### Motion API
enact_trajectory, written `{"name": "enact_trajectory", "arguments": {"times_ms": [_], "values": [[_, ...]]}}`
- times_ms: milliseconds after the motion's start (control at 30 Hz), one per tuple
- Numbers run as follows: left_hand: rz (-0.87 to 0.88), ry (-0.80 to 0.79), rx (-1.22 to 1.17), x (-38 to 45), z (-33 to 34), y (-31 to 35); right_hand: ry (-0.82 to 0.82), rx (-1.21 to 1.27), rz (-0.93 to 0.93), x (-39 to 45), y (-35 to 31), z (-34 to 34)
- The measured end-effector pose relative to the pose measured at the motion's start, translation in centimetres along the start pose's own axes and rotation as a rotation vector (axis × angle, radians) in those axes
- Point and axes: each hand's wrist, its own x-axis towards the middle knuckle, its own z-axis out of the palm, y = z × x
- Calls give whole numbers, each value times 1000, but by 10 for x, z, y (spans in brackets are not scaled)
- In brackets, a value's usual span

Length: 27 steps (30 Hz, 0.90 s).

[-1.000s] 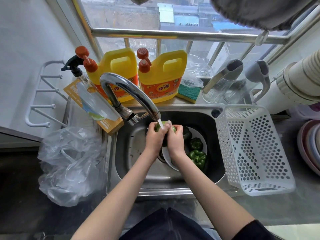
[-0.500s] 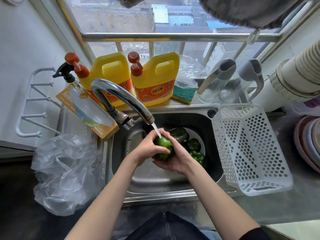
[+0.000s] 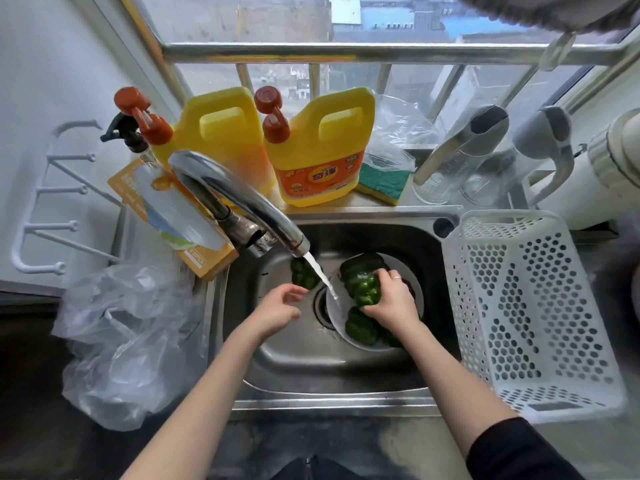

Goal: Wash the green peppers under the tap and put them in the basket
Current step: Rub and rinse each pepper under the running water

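Note:
Water runs from the chrome tap (image 3: 242, 209) into the steel sink (image 3: 311, 362). My right hand (image 3: 391, 304) grips a green pepper (image 3: 365, 289) over a white plate (image 3: 337, 315) in the sink. More green peppers lie on that plate (image 3: 362, 327) and one sits at the sink's back under the spout (image 3: 303, 275). My left hand (image 3: 277, 308) hovers left of the stream with relaxed fingers, holding nothing. The white perforated basket (image 3: 526, 306) stands right of the sink, with no peppers visible in it.
Two yellow detergent jugs (image 3: 322, 147) and a green-yellow sponge (image 3: 382, 183) stand on the sill behind the sink. A spray bottle and an orange box (image 3: 166, 209) lean at the left. A crumpled plastic bag (image 3: 128, 337) lies on the left counter. Clear jugs (image 3: 460, 157) stand at the back right.
Both hands were holding a pepper under the stream. Now my left hand has let go, and my right hand grips a pepper over the plate, right of the stream.

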Motion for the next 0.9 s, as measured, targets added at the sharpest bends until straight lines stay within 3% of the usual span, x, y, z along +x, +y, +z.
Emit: {"name": "enact_trajectory", "arguments": {"times_ms": [233,400,500,600,767,833,900], "values": [[-77,40,-30,5,5,-9,12,-353,38,-20,-13,33],[-134,0,-205,14,18,4,151,-415,-327,-9,-57,64],[-173,-74,-271,22,26,10,55,-512,-365,6,-53,78],[-184,-82,-237,25,27,7,126,-729,-390,12,-34,80],[-202,-7,-276,24,26,-3,248,-484,-509,4,-48,67],[-199,11,-288,28,26,-5,166,-374,-532,13,-65,60],[-192,15,-282,32,27,-3,-39,-258,-427,25,-82,54]]}}
